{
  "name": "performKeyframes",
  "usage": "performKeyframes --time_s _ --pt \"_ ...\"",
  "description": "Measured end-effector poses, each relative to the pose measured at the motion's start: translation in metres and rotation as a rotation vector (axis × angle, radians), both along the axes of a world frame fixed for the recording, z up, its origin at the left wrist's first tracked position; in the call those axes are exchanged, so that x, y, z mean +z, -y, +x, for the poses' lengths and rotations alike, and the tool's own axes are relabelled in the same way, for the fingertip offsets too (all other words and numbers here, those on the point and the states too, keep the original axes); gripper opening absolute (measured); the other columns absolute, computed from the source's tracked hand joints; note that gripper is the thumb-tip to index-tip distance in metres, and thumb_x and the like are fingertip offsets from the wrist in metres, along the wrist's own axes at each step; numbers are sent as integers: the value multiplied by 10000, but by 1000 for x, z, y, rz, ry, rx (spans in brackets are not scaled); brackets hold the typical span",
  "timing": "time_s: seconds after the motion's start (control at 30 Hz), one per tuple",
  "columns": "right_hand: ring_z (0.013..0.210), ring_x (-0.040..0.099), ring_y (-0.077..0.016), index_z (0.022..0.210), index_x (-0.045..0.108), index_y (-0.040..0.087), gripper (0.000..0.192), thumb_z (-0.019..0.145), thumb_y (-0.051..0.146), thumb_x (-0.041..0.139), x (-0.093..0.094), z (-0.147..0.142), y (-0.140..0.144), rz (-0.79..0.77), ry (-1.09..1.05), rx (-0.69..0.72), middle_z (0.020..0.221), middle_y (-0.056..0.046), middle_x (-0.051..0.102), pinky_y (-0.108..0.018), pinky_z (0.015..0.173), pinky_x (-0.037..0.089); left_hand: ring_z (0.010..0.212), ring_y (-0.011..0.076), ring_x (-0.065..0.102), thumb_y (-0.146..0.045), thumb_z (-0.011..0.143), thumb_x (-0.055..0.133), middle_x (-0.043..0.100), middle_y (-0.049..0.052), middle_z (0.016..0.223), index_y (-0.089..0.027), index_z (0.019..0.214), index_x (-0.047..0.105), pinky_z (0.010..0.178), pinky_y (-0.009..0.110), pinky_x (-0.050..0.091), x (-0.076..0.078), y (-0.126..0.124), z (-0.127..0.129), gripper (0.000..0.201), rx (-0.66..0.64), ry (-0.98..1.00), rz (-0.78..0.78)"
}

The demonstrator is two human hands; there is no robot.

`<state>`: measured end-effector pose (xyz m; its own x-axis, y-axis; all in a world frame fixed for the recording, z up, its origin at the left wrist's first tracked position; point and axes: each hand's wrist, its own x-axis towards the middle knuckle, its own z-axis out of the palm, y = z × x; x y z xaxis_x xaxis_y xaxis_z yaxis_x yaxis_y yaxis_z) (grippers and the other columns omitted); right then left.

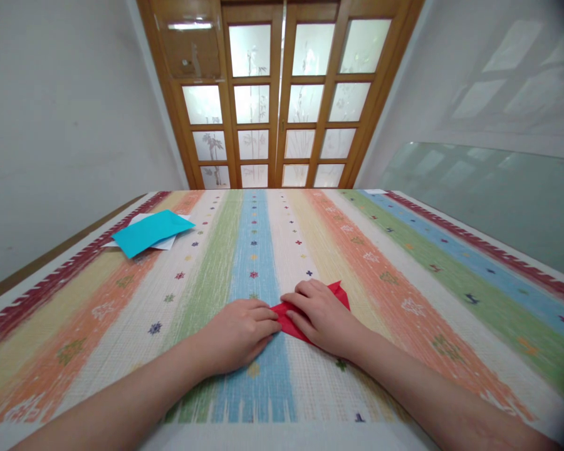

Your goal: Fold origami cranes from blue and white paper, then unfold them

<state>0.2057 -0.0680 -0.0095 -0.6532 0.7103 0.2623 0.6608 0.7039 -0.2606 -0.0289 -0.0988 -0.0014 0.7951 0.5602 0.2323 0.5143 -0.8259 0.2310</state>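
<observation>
Red folded paper lay flat on striped counter, long axis slanting left-near to right-far; right hand pressed flat atop it, left hand palm-down, fingertips touching its left tip.

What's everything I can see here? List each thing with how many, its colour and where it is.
red paper: one, red, folded, near middle of the cloth, under both hands
blue paper: one, turquoise, far left of the cloth
white sheets: count unclear, white, under the blue paper
tablecloth: one, striped in many colours, covering the table
door: one, wooden with frosted panes, beyond the table
glass panel: one, greenish, leaning at the right wall
left hand: one, flat at the red paper's left tip
right hand: one, pressing on the red paper
</observation>
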Motion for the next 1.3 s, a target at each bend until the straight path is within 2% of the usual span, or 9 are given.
performKeyframes --time_s 0.2,0.33,0.43,0.67,0.97,1.07,1.17,1.23,1.3 --pt "940 550 -230 1081 701 215 195 984 261 539 0 0 1 -10 -19 19 944 -77 608 -389 858 433 1012 232 637 -183 1000 473 713 77 1096 -201 1234 643 909 413 523 -7 -2 -1 289 116 73 -6" --pt "952 557 -230 1061 700 210 179 976 243 546 -1 -1 1 -11 -40 23 958 -77 621 -396 873 435 1009 240 632 -196 964 546 710 81 1055 -183 1142 681 916 415 518 -10 -6 -3 224 261 106 -10" --pt "973 562 -231 1066 693 209 167 965 231 562 -2 -1 0 -11 -47 31 986 -76 637 -401 893 434 1004 246 633 -223 934 608 715 74 1044 -183 1083 705 924 419 511 -10 -7 -4 182 300 94 -18" --pt "939 566 -226 878 637 183 125 969 220 560 -3 -5 -1 58 -4 30 926 -69 655 -400 895 429 985 231 639 -191 950 582 727 54 1042 -206 1073 726 908 408 515 -14 -9 -2 190 259 116 -26" --pt "920 570 -232 855 622 176 134 967 196 550 -7 -7 -1 95 23 41 919 -78 658 -394 866 454 998 236 631 -176 935 590 726 66 1036 -184 1089 711 929 419 510 -14 -8 1 196 278 119 -31" --pt "936 584 -230 889 644 174 139 969 160 531 -6 -8 1 81 33 50 925 -78 666 -400 893 455 985 237 628 -175 940 590 728 61 1034 -187 1084 714 925 417 506 -14 -7 1 190 279 106 -37" --pt "999 591 -238 1047 651 173 122 964 191 563 -4 -8 2 35 7 54 1006 -84 676 -407 924 456 977 237 621 -175 943 593 727 53 1035 -191 1090 711 913 412 504 -15 -7 1 189 286 102 -35" --pt "1035 587 -248 1145 625 174 203 955 239 596 -2 -7 3 14 -16 46 1065 -93 672 -412 931 458 975 237 616 -176 943 596 726 50 1031 -195 1089 714 907 411 503 -16 -8 1 189 287 103 -30" --pt "1024 588 -248 1124 627 177 190 957 263 595 0 -7 4 8 -12 39 1066 -96 668 -408 912 463 960 236 614 -181 949 589 725 52 1018 -198 1055 729 891 407 504 -16 -8 0 176 281 100 -19"
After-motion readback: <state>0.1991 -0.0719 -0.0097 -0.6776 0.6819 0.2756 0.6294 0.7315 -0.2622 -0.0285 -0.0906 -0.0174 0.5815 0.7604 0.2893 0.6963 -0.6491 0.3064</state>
